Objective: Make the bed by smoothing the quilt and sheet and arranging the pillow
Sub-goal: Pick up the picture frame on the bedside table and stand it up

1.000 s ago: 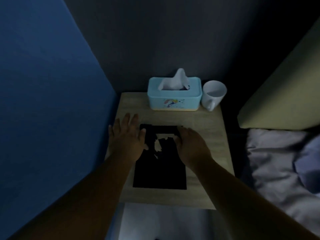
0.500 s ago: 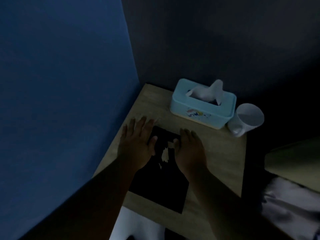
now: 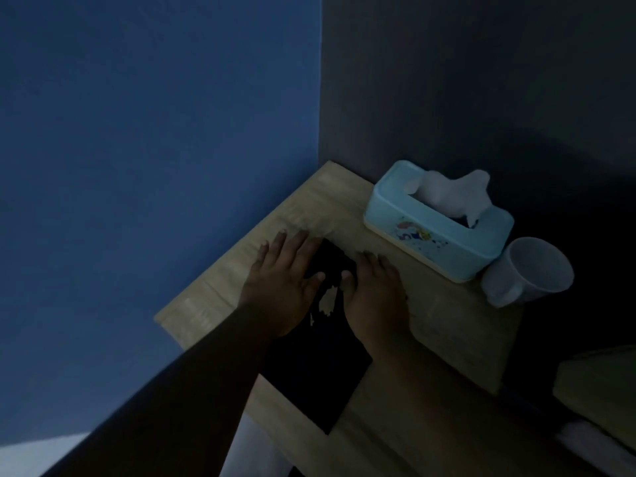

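Note:
In a dim room, my left hand [image 3: 280, 285] and my right hand [image 3: 375, 297] lie flat, palms down, side by side on a black flat object [image 3: 309, 370] on a wooden bedside table [image 3: 447, 339]. The fingers of both hands are spread and hold nothing. Only a corner of the bed shows at the far right: a yellowish-green headboard cushion [image 3: 599, 390] and a strip of pale sheet [image 3: 592, 445]. Quilt and pillow are out of view.
A light blue tissue box [image 3: 437, 225] with a tissue sticking up stands at the table's back. A white mug [image 3: 526, 275] sits to its right. A blue wall [image 3: 155, 166] bounds the left, a dark wall [image 3: 481, 80] the back.
The view has swung left and tilted, so the bed has slid almost out of frame. Both hands stay flat on the black object, barely shifted.

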